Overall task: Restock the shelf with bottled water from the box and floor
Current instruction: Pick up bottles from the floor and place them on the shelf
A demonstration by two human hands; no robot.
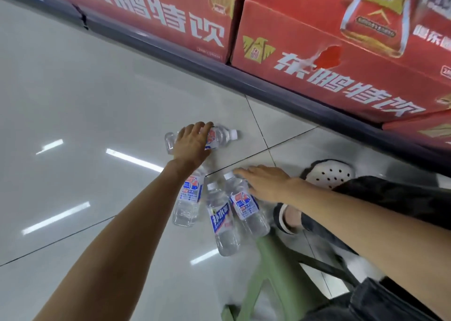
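Red cartons (pixel 329 59) printed with white "东鹏特饮" and a drink-bottle picture fill the low shelf (pixel 219 72) along the top. Below spreads a glossy grey tiled floor (pixel 73 88). A green stool (pixel 275 267) stands at the lower right, beside a white perforated clog (pixel 328 174). Four clear water bottles with blue-and-white labels lie on the floor: three (pixel 222 219) close together near the stool, one label showing "补水", the rest too blurred to read. The left hand (pixel 191 145) curls over the far bottle (pixel 219 137), gripping it. The right hand (pixel 264 182), fingers straight, touches the right-most bottle (pixel 246 208) near its cap.
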